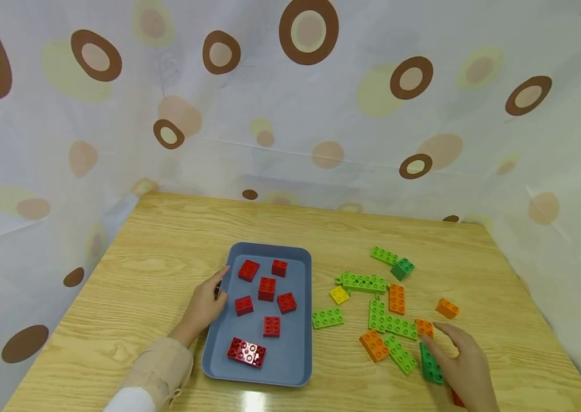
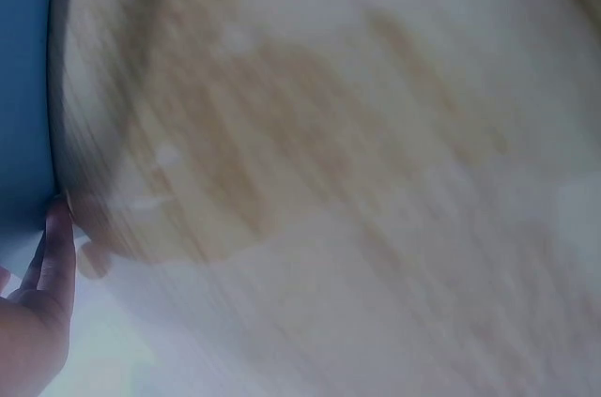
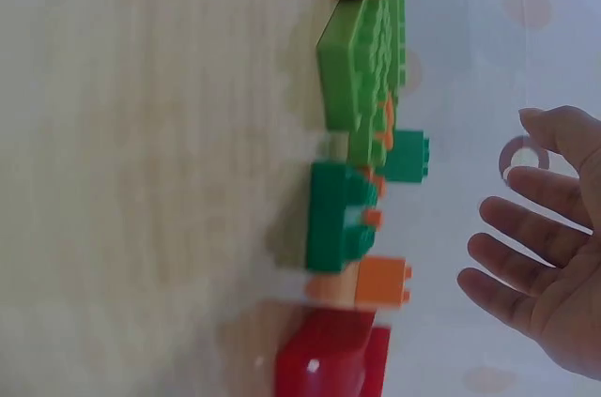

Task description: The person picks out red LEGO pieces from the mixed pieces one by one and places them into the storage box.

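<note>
My left hand (image 1: 201, 309) is at the left side of a blue-grey tray (image 1: 308, 320), its thumb over the rim and its fingers against the outer wall, gripping the edge. The left wrist view shows those fingers (image 2: 58, 256) along the tray wall (image 2: 23, 87). Several red toy building bricks (image 1: 266, 289) lie spread inside the tray. Holding nothing, my right hand (image 1: 462, 363) hovers with parted fingers above the loose bricks on the right. Nearest to it are a dark green brick (image 1: 430, 363), a small orange brick (image 1: 424, 328) and a red brick (image 1: 457, 397) partly hidden under the hand.
Light green bricks (image 1: 401, 353), orange bricks (image 1: 374, 345), a yellow brick (image 1: 339, 295) and another dark green brick (image 1: 402, 269) lie on the wooden table (image 1: 177, 229) right of the tray. A patterned cloth (image 1: 290, 126) hangs behind and beside the table.
</note>
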The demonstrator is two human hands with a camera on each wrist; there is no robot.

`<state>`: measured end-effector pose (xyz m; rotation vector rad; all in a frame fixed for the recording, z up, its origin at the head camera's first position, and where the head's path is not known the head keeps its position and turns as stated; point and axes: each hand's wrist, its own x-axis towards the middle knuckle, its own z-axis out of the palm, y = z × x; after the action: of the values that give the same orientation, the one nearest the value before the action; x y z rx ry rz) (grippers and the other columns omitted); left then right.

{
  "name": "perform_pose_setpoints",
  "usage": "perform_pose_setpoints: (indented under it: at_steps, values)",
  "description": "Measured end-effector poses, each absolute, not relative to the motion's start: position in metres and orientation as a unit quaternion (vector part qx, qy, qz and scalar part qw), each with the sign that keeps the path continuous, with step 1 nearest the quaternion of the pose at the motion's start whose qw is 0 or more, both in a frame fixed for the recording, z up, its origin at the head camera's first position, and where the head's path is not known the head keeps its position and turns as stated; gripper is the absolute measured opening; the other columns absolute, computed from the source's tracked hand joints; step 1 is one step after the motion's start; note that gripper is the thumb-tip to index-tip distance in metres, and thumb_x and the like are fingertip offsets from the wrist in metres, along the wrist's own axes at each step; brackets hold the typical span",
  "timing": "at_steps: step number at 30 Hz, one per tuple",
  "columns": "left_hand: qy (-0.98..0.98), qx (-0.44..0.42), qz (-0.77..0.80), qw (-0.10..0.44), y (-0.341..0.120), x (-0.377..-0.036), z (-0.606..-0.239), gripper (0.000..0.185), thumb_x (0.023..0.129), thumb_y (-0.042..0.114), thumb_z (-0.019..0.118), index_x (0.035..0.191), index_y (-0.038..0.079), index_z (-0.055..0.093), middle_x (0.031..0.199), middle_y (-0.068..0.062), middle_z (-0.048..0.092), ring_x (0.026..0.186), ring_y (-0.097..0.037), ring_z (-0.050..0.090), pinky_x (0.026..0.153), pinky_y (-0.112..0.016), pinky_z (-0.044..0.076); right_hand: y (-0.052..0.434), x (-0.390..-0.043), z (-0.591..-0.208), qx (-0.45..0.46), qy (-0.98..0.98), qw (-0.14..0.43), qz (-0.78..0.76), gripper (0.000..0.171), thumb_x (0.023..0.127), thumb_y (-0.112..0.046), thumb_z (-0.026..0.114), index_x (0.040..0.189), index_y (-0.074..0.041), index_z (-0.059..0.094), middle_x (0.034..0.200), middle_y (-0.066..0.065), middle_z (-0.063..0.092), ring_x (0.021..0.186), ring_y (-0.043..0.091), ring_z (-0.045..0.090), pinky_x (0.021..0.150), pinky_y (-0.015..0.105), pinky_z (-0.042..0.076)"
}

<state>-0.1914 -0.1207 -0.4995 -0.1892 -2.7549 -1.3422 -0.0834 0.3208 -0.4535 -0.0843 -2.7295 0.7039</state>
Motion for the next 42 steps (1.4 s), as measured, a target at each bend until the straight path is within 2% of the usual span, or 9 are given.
perform_pose_setpoints:
  at_steps: [4, 9, 12, 19, 22, 26, 29, 34, 42]
  values:
    - [-0.896, -0.061, -0.439, 0.03, -0.12, -0.191, -0.498, 0.058, 0.08, -0.006, 0.051, 0.137, 0.0, 0.043, 0.116, -0.024, 0.06, 0.086, -0.023, 0.056, 0.068, -0.031, 0.046, 0.337, -0.073, -0.458, -0.064, -0.963, 0.118, 0.234, 0.04, 0.082, -0.014, 0.067, 0.113, 0.011, 0.06, 0.111, 0.034, 0.058, 0.101, 0.052, 0.053, 0.079, 0.06, 0.044]
    - [-0.896, -0.061, -0.438, 0.031, -0.12, -0.191, -0.497, 0.057, 0.08, -0.006, 0.051, 0.136, -0.001, 0.044, 0.114, -0.024, 0.061, 0.085, -0.023, 0.056, 0.066, -0.03, 0.046, 0.356, -0.069, -0.458, -0.128, -0.969, 0.01, 0.21, 0.05, 0.085, -0.022, 0.064, 0.119, 0.014, 0.054, 0.118, 0.037, 0.053, 0.105, 0.054, 0.05, 0.081, 0.058, 0.045]
    - [-0.896, -0.059, -0.438, 0.03, -0.12, -0.191, -0.497, 0.057, 0.08, -0.006, 0.051, 0.136, -0.001, 0.044, 0.114, -0.024, 0.061, 0.084, -0.023, 0.056, 0.066, -0.029, 0.046, 0.364, -0.069, -0.458, -0.146, -0.968, -0.046, 0.199, 0.056, 0.085, -0.027, 0.063, 0.12, 0.015, 0.052, 0.117, 0.038, 0.052, 0.101, 0.054, 0.051, 0.077, 0.054, 0.048]
    - [-0.898, -0.058, -0.434, 0.029, -0.12, -0.191, -0.497, 0.057, 0.08, -0.005, 0.05, 0.136, -0.001, 0.044, 0.113, -0.023, 0.061, 0.083, -0.022, 0.056, 0.065, -0.029, 0.045, 0.372, -0.067, -0.468, -0.158, -0.964, -0.097, 0.192, 0.071, 0.079, -0.042, 0.066, 0.119, 0.015, 0.052, 0.11, 0.039, 0.054, 0.091, 0.049, 0.056, 0.071, 0.05, 0.049]
    - [-0.899, -0.059, -0.433, 0.032, -0.12, -0.192, -0.498, 0.057, 0.08, -0.005, 0.05, 0.136, -0.001, 0.044, 0.112, -0.023, 0.062, 0.083, -0.022, 0.056, 0.066, -0.029, 0.045, 0.371, -0.067, -0.473, -0.18, -0.957, -0.106, 0.202, 0.072, 0.078, -0.042, 0.068, 0.12, 0.013, 0.052, 0.109, 0.037, 0.055, 0.089, 0.046, 0.057, 0.071, 0.048, 0.05]
    - [-0.899, -0.059, -0.432, 0.031, -0.12, -0.192, -0.499, 0.057, 0.08, -0.005, 0.051, 0.137, 0.0, 0.043, 0.112, -0.023, 0.062, 0.084, -0.023, 0.056, 0.067, -0.03, 0.046, 0.369, -0.067, -0.478, -0.21, -0.95, -0.097, 0.211, 0.061, 0.078, -0.03, 0.071, 0.119, 0.012, 0.053, 0.102, 0.031, 0.059, 0.086, 0.039, 0.058, 0.071, 0.044, 0.049]
    - [-0.899, -0.06, -0.433, 0.03, -0.12, -0.191, -0.499, 0.057, 0.08, -0.005, 0.05, 0.137, -0.001, 0.043, 0.114, -0.023, 0.061, 0.085, -0.023, 0.056, 0.067, -0.03, 0.046, 0.365, -0.066, -0.48, -0.23, -0.947, -0.082, 0.211, 0.051, 0.078, -0.02, 0.07, 0.115, 0.012, 0.056, 0.095, 0.028, 0.061, 0.083, 0.035, 0.059, 0.071, 0.042, 0.048]
    - [-0.897, -0.06, -0.438, 0.024, -0.12, -0.189, -0.496, 0.057, 0.08, -0.005, 0.05, 0.137, -0.001, 0.043, 0.115, -0.024, 0.061, 0.085, -0.023, 0.056, 0.066, -0.029, 0.046, 0.358, -0.065, -0.478, -0.257, -0.942, -0.037, 0.214, 0.039, 0.078, -0.014, 0.069, 0.107, 0.011, 0.061, 0.093, 0.028, 0.062, 0.08, 0.033, 0.059, 0.067, 0.039, 0.049]
    - [-0.897, -0.059, -0.437, 0.024, -0.12, -0.191, -0.496, 0.056, 0.081, -0.006, 0.05, 0.137, -0.001, 0.043, 0.114, -0.023, 0.061, 0.081, -0.021, 0.056, 0.064, -0.028, 0.045, 0.349, -0.07, -0.46, -0.203, -0.954, -0.013, 0.22, 0.036, 0.08, -0.016, 0.067, 0.103, 0.011, 0.064, 0.096, 0.029, 0.062, 0.081, 0.035, 0.06, 0.063, 0.037, 0.05]
